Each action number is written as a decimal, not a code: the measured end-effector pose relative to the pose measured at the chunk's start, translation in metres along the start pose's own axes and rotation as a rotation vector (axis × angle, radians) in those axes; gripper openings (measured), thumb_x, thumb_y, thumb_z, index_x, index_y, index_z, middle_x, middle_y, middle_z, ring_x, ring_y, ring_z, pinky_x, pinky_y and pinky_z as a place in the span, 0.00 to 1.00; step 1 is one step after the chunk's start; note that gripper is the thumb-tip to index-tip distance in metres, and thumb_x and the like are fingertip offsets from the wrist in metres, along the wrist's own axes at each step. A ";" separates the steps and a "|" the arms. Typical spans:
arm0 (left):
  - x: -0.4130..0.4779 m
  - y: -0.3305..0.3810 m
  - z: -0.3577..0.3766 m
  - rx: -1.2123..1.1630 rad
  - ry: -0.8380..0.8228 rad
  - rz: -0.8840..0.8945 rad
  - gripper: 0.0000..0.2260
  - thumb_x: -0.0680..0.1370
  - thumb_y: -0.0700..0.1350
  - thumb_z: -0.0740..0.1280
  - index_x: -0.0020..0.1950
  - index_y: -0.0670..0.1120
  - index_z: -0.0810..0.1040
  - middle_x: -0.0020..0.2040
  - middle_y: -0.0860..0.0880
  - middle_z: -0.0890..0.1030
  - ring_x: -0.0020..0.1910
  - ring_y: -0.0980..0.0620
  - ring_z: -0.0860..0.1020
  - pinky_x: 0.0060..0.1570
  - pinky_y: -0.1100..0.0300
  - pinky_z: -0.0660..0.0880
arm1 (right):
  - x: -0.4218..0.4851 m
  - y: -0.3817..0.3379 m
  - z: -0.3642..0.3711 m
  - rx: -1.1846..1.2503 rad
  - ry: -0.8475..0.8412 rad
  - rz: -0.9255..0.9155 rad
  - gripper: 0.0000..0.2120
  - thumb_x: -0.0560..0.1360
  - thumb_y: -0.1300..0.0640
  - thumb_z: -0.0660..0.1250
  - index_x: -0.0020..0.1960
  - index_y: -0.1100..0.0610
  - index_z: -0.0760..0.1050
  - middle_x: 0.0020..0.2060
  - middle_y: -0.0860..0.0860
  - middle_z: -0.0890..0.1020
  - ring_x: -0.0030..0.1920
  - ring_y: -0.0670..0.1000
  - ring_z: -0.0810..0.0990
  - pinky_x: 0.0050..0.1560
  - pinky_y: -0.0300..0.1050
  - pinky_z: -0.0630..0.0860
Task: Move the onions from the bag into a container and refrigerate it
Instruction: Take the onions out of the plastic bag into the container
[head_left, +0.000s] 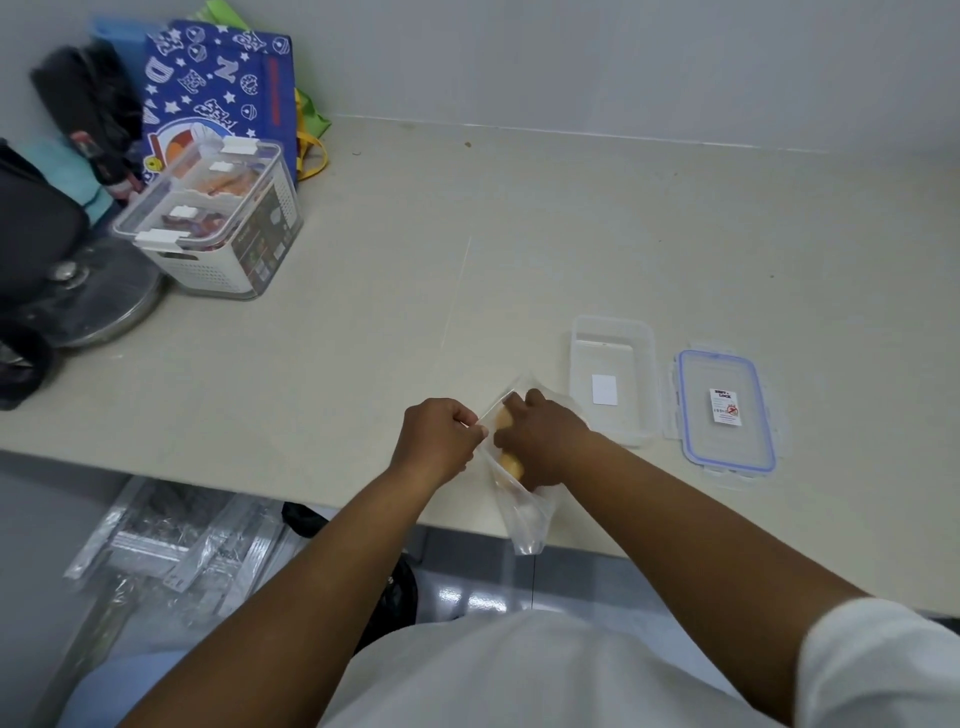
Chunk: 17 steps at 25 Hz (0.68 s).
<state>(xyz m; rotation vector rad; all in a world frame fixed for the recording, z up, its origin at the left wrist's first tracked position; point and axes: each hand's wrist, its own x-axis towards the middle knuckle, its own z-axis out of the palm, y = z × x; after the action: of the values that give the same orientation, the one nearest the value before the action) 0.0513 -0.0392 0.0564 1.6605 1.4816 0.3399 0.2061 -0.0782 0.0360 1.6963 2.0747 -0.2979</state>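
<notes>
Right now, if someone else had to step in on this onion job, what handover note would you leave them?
Left hand: pinching the mouth of the clear bag open at the counter's front edge.
Right hand: reaching into the bag, around the onions; grip not visible.
Container: open and empty, just right of the bag; its lid lies beside it.
Done: container opened.
Left: move onions over, fit the lid, refrigerate.

At the bench (363, 291) edge, the left hand (439, 439) pinches the clear bag's (524, 514) mouth while the right hand (540, 436) reaches inside among pale onions (509, 460). Just beside the bag sits the open container (610, 379), its blue-rimmed lid (727, 410) lying alongside.
</notes>
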 end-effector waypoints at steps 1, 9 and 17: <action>0.000 -0.001 0.000 -0.003 0.005 -0.003 0.03 0.72 0.44 0.73 0.41 0.46 0.81 0.37 0.48 0.83 0.31 0.52 0.82 0.30 0.61 0.80 | 0.004 -0.001 -0.001 -0.020 -0.003 0.002 0.25 0.64 0.41 0.73 0.59 0.47 0.76 0.67 0.57 0.66 0.65 0.63 0.65 0.50 0.52 0.79; 0.003 -0.006 -0.002 -0.008 0.009 -0.015 0.04 0.73 0.45 0.72 0.44 0.46 0.82 0.38 0.48 0.83 0.32 0.53 0.82 0.36 0.57 0.82 | 0.007 0.006 0.015 -0.047 -0.037 -0.058 0.13 0.70 0.52 0.69 0.55 0.48 0.78 0.74 0.59 0.60 0.65 0.64 0.66 0.51 0.55 0.79; 0.005 -0.006 0.003 -0.026 0.006 -0.018 0.03 0.72 0.45 0.72 0.41 0.47 0.81 0.35 0.49 0.83 0.28 0.56 0.82 0.31 0.61 0.80 | -0.021 0.019 -0.003 0.078 0.068 -0.124 0.23 0.67 0.49 0.73 0.61 0.51 0.75 0.70 0.58 0.66 0.70 0.64 0.65 0.59 0.54 0.75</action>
<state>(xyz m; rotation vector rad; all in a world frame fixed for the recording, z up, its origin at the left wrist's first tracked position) 0.0506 -0.0363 0.0487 1.6258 1.4894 0.3529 0.2266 -0.0911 0.0503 1.6452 2.2504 -0.3689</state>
